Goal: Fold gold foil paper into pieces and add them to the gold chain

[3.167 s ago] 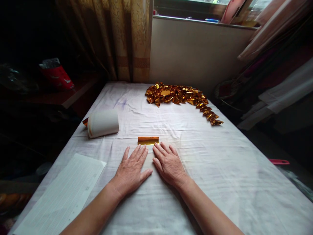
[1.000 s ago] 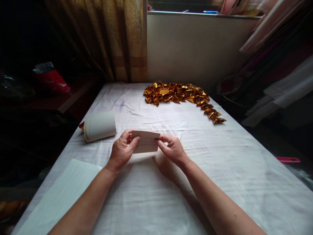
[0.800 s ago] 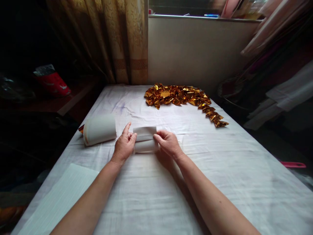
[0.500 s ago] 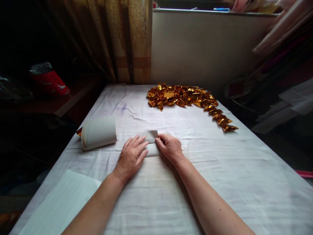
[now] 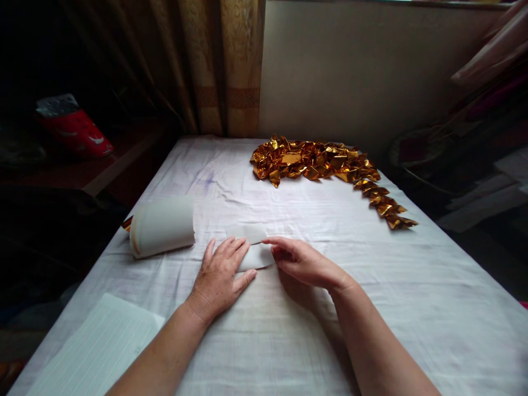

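Note:
A small sheet of folded paper point(image 5: 254, 257), pale on the side that shows, lies on the white cloth in the middle. My left hand point(image 5: 223, 272) rests flat on its left part, fingers spread. At its right end my right hand point(image 5: 307, 261) touches the fold line with an outstretched index finger; the other fingers curl loosely beneath, with nothing visible in them. To the left sits a curved stack of pale paper point(image 5: 163, 226), a bit of gold foil showing at its far left end.
A heap of folded gold foil pieces point(image 5: 309, 159) trails toward the right edge of the cloth-covered table point(image 5: 396, 308). Lined paper point(image 5: 99, 349) lies at the front left. A red container point(image 5: 80, 132) stands on a brown side surface. Curtain and wall border the back.
The paper's raised upper flap now lies flatter. My right hand has gone from pinching its right edge to pointing at the fold. My left hand's thumb has spread outward. The view has tilted down slightly.

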{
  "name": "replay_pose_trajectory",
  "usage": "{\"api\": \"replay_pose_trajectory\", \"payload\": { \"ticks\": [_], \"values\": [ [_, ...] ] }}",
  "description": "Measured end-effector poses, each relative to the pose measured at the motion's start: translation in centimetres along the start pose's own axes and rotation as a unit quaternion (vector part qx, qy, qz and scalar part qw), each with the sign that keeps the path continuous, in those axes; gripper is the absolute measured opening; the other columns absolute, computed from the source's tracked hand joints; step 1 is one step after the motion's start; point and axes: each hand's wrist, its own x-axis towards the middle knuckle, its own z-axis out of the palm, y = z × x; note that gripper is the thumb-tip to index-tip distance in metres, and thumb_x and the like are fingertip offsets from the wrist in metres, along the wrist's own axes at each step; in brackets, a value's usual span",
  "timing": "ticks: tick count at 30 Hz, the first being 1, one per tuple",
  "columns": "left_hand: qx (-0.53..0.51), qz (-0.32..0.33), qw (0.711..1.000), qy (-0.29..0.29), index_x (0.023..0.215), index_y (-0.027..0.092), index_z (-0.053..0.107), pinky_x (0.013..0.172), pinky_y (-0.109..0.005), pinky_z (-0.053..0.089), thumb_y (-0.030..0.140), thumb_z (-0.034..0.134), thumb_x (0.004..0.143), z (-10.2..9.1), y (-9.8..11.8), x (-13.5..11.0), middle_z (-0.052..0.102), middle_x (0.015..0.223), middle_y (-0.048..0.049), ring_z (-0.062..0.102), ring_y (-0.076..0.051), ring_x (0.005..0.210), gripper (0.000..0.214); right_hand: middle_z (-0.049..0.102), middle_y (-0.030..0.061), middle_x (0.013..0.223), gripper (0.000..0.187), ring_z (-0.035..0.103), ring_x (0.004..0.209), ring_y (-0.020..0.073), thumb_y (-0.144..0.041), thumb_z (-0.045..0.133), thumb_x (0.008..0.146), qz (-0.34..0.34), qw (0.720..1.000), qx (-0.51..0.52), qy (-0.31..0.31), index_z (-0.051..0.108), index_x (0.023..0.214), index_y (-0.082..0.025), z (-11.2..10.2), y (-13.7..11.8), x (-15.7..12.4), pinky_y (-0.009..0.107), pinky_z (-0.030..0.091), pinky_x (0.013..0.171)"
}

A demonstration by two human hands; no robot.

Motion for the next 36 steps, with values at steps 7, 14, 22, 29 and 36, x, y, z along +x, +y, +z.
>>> {"api": "replay_pose_trajectory", "payload": {
  "ticks": [7, 14, 22, 29, 36],
  "values": [
    [-0.035, 0.006, 0.999, 0.005, 0.133, 0.027, 0.055, 0.116, -0.058, 0.022, 0.042, 0.06, 0.088, -0.2, -0.2, -0.1, 0.055, 0.141, -0.008, 0.045, -0.029, 0.134, 0.048, 0.066, 0.0035, 0.092, 0.025, 0.061, 0.078, 0.0141, -0.02, 0.064, 0.083, -0.009, 0.995, -0.102, 0.005, 0.073, 0.106, -0.024, 0.6, -0.8, 0.3, 0.024, 0.045, 0.074],
    [-0.061, 0.012, 0.998, -0.012, 0.117, 0.033, 0.066, 0.111, -0.064, 0.023, 0.039, 0.054, 0.093, -0.5, -0.4, 0.1, 0.06, 0.136, -0.003, 0.046, -0.03, 0.133, 0.027, 0.064, 0.0041, 0.085, 0.019, 0.06, 0.076, 0.0133, -0.024, 0.059, 0.09, -0.019, 0.988, -0.156, -0.001, 0.076, 0.083, -0.022, -0.1, -1.2, 0.2, 0.023, 0.045, 0.07],
    [-0.061, 0.008, 0.998, 0.003, 0.125, 0.025, 0.06, 0.115, -0.059, 0.02, 0.043, 0.065, 0.086, -0.2, -0.6, 0.2, 0.06, 0.135, -0.0072, 0.048, -0.029, 0.132, 0.044, 0.062, 0.0082, 0.11, 0.041, 0.059, 0.101, 0.0215, -0.015, 0.075, 0.069, -0.037, 0.988, -0.148, -0.022, 0.069, 0.109, -0.022, -0.2, -1.5, 0.1, 0.032, 0.048, 0.09],
    [-0.066, 0.009, 0.998, 0.011, 0.125, 0.024, 0.061, 0.117, -0.057, 0.018, 0.04, 0.062, 0.088, -0.3, -0.6, 0.3, 0.063, 0.133, -0.0082, 0.051, -0.027, 0.131, 0.04, 0.066, 0.0057, 0.099, 0.058, 0.061, 0.076, 0.0151, -0.014, 0.068, 0.071, 0.098, 0.991, -0.091, -0.019, 0.058, 0.128, -0.02, -0.4, -2.2, -0.4, 0.027, 0.049, 0.073],
    [-0.078, 0.007, 0.997, 0.021, 0.12, 0.026, 0.064, 0.117, -0.058, 0.018, 0.037, 0.055, 0.092, -0.2, -0.8, 0.4, 0.067, 0.126, -0.0069, 0.055, -0.026, 0.126, 0.031, 0.066, 0.0017, 0.095, 0.065, 0.062, 0.079, 0.0137, -0.011, 0.065, 0.068, 0.118, 0.992, 0.027, -0.031, 0.054, 0.132, -0.021, 0.1, -1.4, -0.3, 0.024, 0.048, 0.073]
  ]
}}
